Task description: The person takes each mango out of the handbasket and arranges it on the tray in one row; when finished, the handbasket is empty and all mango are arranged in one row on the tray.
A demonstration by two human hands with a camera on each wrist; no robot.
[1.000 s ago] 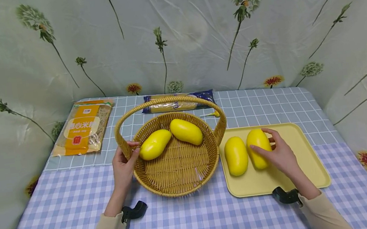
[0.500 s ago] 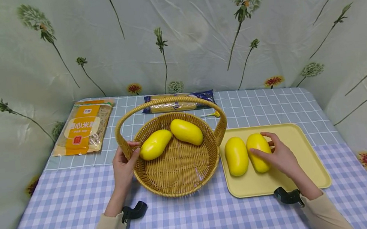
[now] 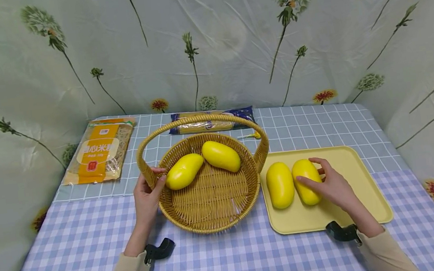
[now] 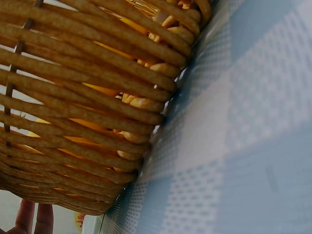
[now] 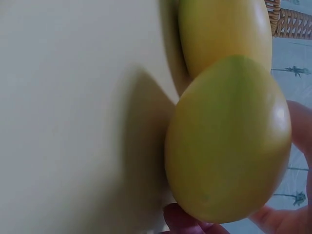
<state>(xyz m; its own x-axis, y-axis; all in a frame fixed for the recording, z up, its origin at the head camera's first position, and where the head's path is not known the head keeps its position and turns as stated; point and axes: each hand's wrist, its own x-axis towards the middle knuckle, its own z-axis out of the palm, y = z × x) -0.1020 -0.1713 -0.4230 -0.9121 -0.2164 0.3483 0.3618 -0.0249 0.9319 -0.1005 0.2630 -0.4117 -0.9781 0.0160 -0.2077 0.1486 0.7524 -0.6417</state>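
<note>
My left hand point(image 3: 146, 196) grips the rim of a round wicker basket point(image 3: 209, 208) at its left side, beside the foot of the tall arched handle. Inside the basket, toward the back, lie two yellow mangoes, the left mango point(image 3: 184, 171) and the right mango point(image 3: 221, 156). On a pale yellow tray point(image 3: 351, 183) my right hand point(image 3: 333, 185) holds a mango point(image 5: 226, 146) between thumb and fingers. Just left of it lies another mango point(image 3: 280, 185) on the same tray. The left wrist view shows the basket's woven side point(image 4: 73, 97) and two fingertips point(image 4: 44, 219) below it.
At the back left lies an orange-labelled food bag point(image 3: 100, 151). Behind the basket is a blue-ended pack point(image 3: 212, 126), possibly noodles. A small yellow-tipped item point(image 3: 255, 135) lies between basket and tray. The table wears a checked cloth point(image 3: 235, 263).
The mango in my right hand has shifted slightly toward the front of the tray, and the hand has tilted with it. My left hand stays on the basket.
</note>
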